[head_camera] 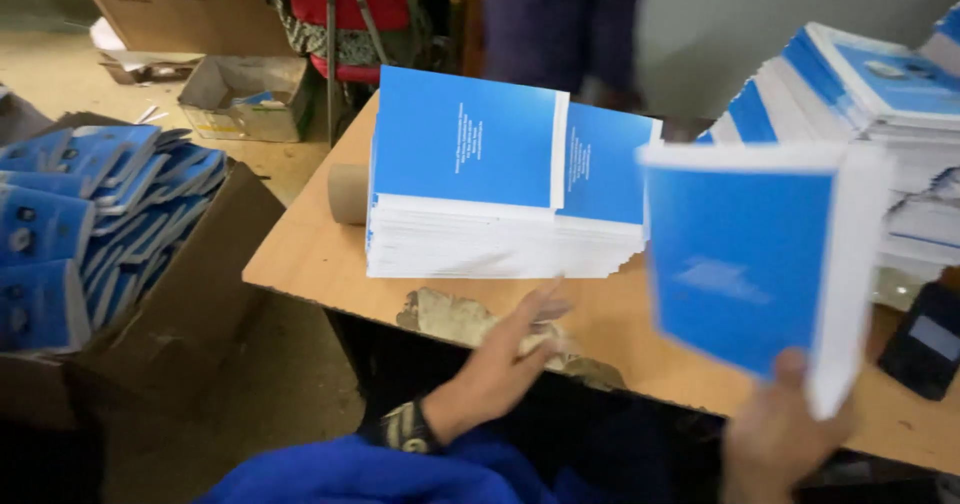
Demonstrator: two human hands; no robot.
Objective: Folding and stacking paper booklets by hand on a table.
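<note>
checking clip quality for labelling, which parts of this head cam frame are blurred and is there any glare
Head view: the blue booklet gripped by the right hand is smeared by motion blur, its cover marking unreadable; the left hand, open above the table edge, is slightly soft; the blue-covered stack stays fairly sharp; lighting is dim and even, no obvious glare.

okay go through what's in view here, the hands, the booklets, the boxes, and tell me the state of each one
Right hand: gripping blue booklet, raised, blurred.
Left hand: open, empty, near table edge.
Booklet stacks: upright piles on table.
Cardboard box: open, full of booklets.
Floor box: open.
</note>
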